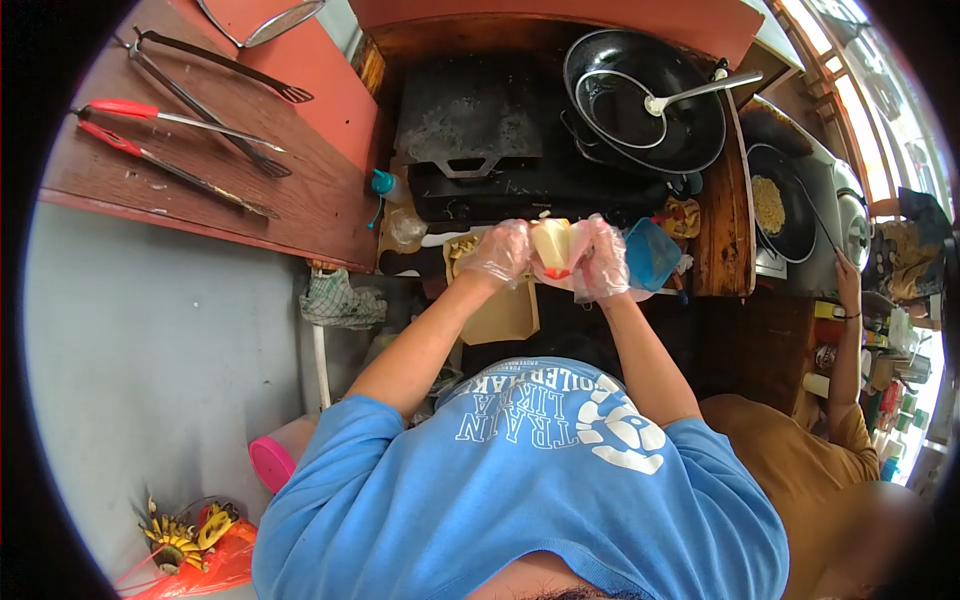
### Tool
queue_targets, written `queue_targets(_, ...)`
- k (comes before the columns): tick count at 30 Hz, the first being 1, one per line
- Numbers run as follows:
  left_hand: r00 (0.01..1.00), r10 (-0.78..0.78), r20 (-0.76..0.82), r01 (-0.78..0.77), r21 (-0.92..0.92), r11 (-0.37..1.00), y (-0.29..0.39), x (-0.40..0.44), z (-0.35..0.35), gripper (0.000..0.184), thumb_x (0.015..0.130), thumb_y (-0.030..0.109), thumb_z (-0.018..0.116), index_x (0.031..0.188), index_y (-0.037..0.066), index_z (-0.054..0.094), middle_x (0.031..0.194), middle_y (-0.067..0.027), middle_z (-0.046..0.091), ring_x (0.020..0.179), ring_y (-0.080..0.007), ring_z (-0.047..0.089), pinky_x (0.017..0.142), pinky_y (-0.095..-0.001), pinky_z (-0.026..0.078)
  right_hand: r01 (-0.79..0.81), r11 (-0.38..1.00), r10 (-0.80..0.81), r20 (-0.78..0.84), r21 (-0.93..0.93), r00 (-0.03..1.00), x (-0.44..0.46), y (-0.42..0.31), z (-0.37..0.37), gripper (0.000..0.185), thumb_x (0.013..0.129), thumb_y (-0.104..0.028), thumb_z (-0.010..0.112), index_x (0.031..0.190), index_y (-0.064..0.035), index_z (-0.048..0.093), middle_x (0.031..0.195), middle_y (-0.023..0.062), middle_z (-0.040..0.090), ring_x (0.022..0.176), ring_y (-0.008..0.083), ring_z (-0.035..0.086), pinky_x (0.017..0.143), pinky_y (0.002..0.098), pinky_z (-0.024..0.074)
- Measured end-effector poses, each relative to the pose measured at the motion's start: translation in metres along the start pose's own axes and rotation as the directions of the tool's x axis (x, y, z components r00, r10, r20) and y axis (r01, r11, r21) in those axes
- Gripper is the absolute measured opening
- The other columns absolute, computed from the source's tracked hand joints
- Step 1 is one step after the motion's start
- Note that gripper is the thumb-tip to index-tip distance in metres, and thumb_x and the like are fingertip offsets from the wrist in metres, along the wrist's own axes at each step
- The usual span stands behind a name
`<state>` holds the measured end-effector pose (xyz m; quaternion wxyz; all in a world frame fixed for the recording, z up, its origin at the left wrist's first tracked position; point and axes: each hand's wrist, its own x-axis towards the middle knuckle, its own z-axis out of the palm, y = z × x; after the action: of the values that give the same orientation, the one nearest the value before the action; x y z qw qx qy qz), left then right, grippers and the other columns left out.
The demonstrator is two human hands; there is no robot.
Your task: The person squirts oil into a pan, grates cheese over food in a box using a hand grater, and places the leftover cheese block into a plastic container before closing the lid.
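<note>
My left hand [500, 252] and my right hand [602, 258], both in clear plastic gloves, are raised side by side over the front of the counter. Between them they grip a pale yellow piece of food [551, 243] with a red spot at its lower end. Its exact kind is hard to make out. Under my left hand sits an open cardboard food box [505, 318], and yellowish food pieces [460, 250] show at its upper left. Close beyond my right hand stands a blue plastic container [652, 255].
Behind my hands are a black griddle [470, 115] and a black wok [690, 140] with a ladle [710, 88]. Tongs [190, 125] hang at left. On the right, a co-worker's hand [848, 280] holds a utensil in a pan [790, 235] of noodle-like food.
</note>
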<state>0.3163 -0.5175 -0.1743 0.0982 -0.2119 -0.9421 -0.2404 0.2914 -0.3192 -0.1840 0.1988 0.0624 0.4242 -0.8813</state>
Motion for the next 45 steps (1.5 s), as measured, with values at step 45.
queue_targets(45, 0.56, -0.793, 0.239, 0.274, -0.957, -0.094, -0.004, -0.042, 0.01, 0.036, 0.093, 0.016, 0.068, 0.124, 0.002, 0.058, 0.111, -0.0065, 0.067, 0.097, -0.0154, 0.067, 0.085, -0.0289, 0.055, -0.292, 0.886, 0.291, -0.056, -0.361, 0.955, -0.004, 0.033, 0.014, 0.049, 0.088, -0.036, 0.074, 0.121, -0.0011, 0.064, 0.1, 0.0046, 0.07, 0.086, 0.0151, 0.065, 0.078, 0.0321, 0.0545)
